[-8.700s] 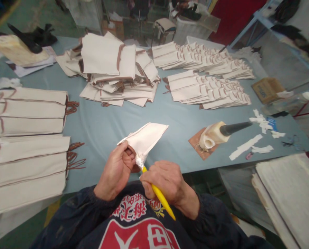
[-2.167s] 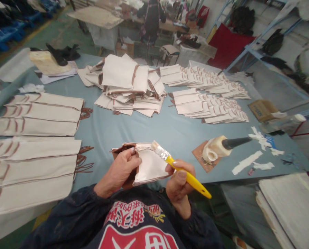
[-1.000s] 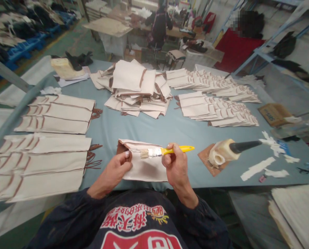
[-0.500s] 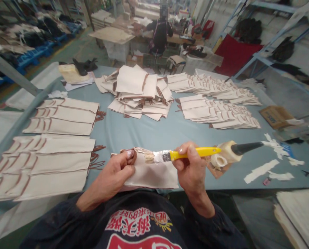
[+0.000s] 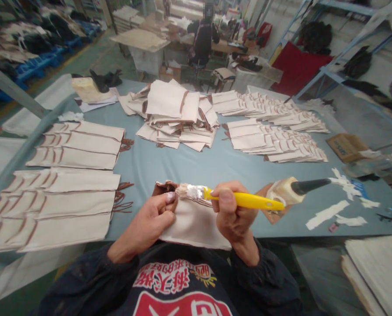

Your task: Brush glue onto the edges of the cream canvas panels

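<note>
A cream fabric piece with brown edging lies at the table's front edge before me. My left hand pinches its upper left corner, where a brown flap is folded back. My right hand is closed around the yellow handle of a paintbrush. The brush points left, and its pale-coated bristles touch the piece's upper edge beside my left fingertips. To the right of my right hand sits a cream-coloured container with a black handle on a brown sheet.
Overlapping rows of similar cream pieces lie at left, with more rows at back right. A heaped pile stands at the back. White strips and a cardboard box lie right. A person sits beyond.
The brush has moved left along the upper edge to my left fingertips, its handle end dipping lower. The corner's brown flap now shows more opened out. My right hand has shifted left.
</note>
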A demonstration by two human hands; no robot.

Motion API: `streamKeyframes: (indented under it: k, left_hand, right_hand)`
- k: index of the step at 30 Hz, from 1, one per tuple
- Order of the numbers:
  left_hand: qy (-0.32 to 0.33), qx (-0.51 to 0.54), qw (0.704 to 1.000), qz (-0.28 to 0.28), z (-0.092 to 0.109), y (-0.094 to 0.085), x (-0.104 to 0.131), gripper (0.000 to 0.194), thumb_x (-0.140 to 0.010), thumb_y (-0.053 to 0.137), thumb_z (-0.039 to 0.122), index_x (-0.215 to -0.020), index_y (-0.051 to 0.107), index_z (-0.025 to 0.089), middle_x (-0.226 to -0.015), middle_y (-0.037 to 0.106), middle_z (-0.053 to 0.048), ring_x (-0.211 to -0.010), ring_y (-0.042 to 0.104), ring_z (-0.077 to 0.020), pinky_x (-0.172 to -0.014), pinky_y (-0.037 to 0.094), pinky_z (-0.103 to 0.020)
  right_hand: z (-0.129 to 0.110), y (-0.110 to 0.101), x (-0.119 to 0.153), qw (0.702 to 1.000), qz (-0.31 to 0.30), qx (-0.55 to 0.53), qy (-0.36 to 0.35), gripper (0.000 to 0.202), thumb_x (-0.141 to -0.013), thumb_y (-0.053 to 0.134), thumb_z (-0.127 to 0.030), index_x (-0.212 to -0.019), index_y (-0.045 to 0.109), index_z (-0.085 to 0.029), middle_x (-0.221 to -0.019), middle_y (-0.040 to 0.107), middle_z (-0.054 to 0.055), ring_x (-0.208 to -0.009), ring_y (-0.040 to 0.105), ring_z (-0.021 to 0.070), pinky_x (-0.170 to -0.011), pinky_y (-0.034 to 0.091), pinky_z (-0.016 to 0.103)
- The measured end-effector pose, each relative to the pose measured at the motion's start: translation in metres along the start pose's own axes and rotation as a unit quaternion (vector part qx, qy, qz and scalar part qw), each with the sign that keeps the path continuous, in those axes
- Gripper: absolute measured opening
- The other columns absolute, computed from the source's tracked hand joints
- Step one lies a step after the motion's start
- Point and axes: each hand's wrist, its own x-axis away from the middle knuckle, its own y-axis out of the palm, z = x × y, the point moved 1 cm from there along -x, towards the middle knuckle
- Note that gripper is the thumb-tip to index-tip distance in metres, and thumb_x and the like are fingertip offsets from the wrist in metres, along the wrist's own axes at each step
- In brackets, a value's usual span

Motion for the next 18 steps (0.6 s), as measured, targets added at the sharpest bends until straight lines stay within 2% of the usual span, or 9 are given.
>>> streamKeyframes:
  k: [3,7,11,14,18]
  left_hand:
    - [-0.003,-0.011,1.000,-0.015,-0.001,0.001,0.000,0.011,-0.072,0.051,0.022,-0.071,0.041,0.022,-0.063,0.038,0.009,-0.055,0.031,-0.0075,-0.048,0.027,-0.019]
    - [0.021,-0.060,0.998,-0.015,-0.002,0.001,-0.004,0.003,-0.071,0.048,0.022,-0.074,0.047,0.021,-0.063,0.039,0.008,-0.056,0.033,-0.0084,-0.049,0.027,-0.020]
    - [0.049,-0.093,0.994,0.023,-0.003,-0.001,-0.009,0.009,-0.071,0.048,0.023,-0.067,0.040,0.023,-0.063,0.033,0.008,-0.056,0.027,-0.0086,-0.048,0.025,-0.021]
    - [0.042,-0.098,0.994,0.020,-0.002,0.000,-0.011,0.010,-0.070,0.048,0.023,-0.066,0.038,0.023,-0.062,0.031,0.008,-0.055,0.026,-0.0088,-0.048,0.025,-0.021]
    - [0.029,-0.097,0.995,0.013,-0.001,0.004,-0.012,0.007,-0.072,0.048,0.025,-0.072,0.042,0.023,-0.064,0.041,0.007,-0.056,0.033,-0.0098,-0.050,0.027,-0.022]
  right_hand:
    - [-0.004,0.002,0.000,0.997,0.045,-0.063,0.020,0.024,-0.103,0.053,-0.033,-0.084,0.064,-0.023,-0.054,0.048,-0.008,-0.039,0.039,0.0071,-0.037,0.033,0.020]
    - [0.004,0.007,0.005,0.999,-0.007,-0.014,0.033,0.027,-0.103,0.051,-0.037,-0.085,0.064,-0.021,-0.055,0.051,-0.006,-0.041,0.045,0.0089,-0.040,0.039,0.022]
    - [0.003,-0.003,0.008,0.997,0.018,0.068,-0.018,0.023,-0.102,0.053,-0.034,-0.087,0.065,-0.022,-0.062,0.061,-0.002,-0.048,0.054,0.0116,-0.045,0.043,0.025]
    - [-0.005,-0.009,0.006,0.996,0.025,0.056,-0.064,0.019,-0.101,0.054,-0.031,-0.087,0.064,-0.023,-0.063,0.062,-0.002,-0.052,0.057,0.0125,-0.049,0.046,0.026]
    - [-0.001,-0.004,0.002,0.998,-0.023,0.048,-0.046,0.021,-0.102,0.052,-0.029,-0.086,0.064,-0.023,-0.064,0.064,-0.003,-0.047,0.053,0.0103,-0.047,0.043,0.025]
